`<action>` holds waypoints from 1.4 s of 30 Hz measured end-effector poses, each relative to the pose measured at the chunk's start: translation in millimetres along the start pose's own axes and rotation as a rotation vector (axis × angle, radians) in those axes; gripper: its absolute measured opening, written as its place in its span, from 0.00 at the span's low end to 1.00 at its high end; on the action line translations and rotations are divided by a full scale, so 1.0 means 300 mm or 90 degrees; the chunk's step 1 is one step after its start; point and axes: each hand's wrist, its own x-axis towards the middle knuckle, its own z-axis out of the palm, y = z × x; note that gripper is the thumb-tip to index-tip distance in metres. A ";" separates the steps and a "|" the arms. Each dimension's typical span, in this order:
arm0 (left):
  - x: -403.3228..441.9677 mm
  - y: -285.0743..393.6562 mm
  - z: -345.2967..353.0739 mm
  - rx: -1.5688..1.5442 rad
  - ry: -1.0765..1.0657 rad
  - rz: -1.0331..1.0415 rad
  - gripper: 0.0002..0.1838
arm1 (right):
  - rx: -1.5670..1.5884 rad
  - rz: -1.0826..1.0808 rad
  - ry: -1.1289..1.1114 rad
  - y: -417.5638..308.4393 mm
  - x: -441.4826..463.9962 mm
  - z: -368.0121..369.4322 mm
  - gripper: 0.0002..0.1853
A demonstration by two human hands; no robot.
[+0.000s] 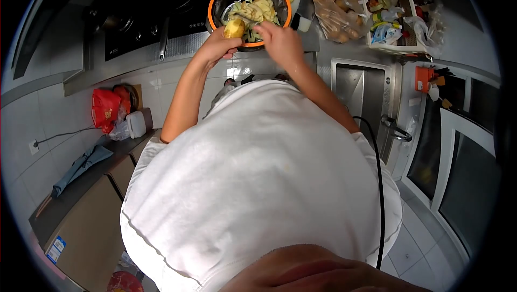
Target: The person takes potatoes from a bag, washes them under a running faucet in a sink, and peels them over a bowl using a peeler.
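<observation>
A yellow potato (233, 29) is gripped in my left hand (214, 47), held over the near edge of a bin with an orange rim (288, 6). My right hand (284, 45) is closed just right of the potato, over the same rim. Whatever its fingers hold is hidden from view. Pale yellow and greenish peelings (262, 4) lie heaped inside the bin, below both hands.
A gas stove (134, 28) is on the left. To the right are a cleaver (307, 6), a plastic bag of potatoes (339, 15), a white basket of packets (406, 48) and a steel sink (353, 85). A glazed door (463, 173) stands far right.
</observation>
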 end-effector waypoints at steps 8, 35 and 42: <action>-0.023 0.030 0.013 0.005 0.029 0.035 0.19 | -0.007 0.124 -0.041 0.039 -0.008 -0.076 0.19; -0.005 0.033 0.018 -0.008 0.010 0.049 0.14 | 0.112 -0.052 -0.004 -0.048 -0.048 -0.027 0.12; -0.053 0.037 0.030 -0.026 0.006 0.078 0.20 | -0.006 0.124 -0.015 0.111 0.023 -0.033 0.15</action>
